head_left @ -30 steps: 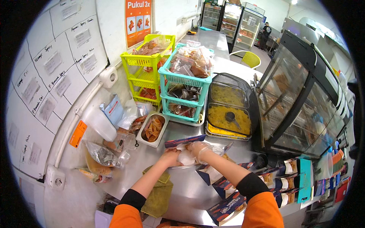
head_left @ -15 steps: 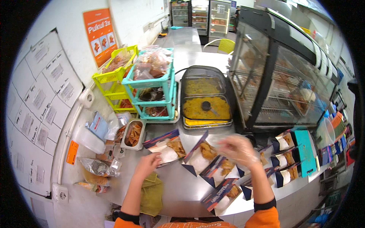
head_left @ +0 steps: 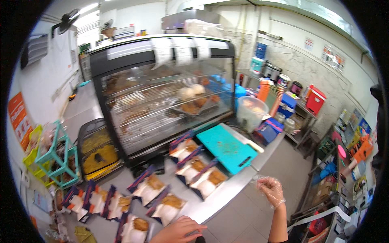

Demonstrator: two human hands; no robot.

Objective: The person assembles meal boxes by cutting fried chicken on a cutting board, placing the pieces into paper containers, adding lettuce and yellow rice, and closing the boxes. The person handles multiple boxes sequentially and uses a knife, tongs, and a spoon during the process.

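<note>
My right hand (head_left: 271, 191), in a clear loose plastic glove, is raised past the table's edge, above the floor. Its fingers are curled closed, and I see nothing in them apart from the glove's loose plastic. My bare left hand (head_left: 180, 231) is low in the picture, fingers stretched out to the right and holding nothing. Closest to it are open dark-blue paper food boxes, one with white rice and fried chicken (head_left: 167, 206) and another meal box (head_left: 135, 230) beside it. Several similar boxes stand across the steel table, including a filled box (head_left: 208, 182) beside the teal cutting board (head_left: 227, 148).
A glass food warmer (head_left: 166, 93) stands behind the boxes. A knife (head_left: 253, 145) lies along the cutting board's far side. Near the table's far right end are a clear plastic tub (head_left: 251, 111) and a blue box (head_left: 269, 130). A crowded shelf (head_left: 324, 190) stands across the floor at right.
The view has swung to the right. My right hand has moved from above the boxes to beyond the table's edge. My left hand has left the box at the far left.
</note>
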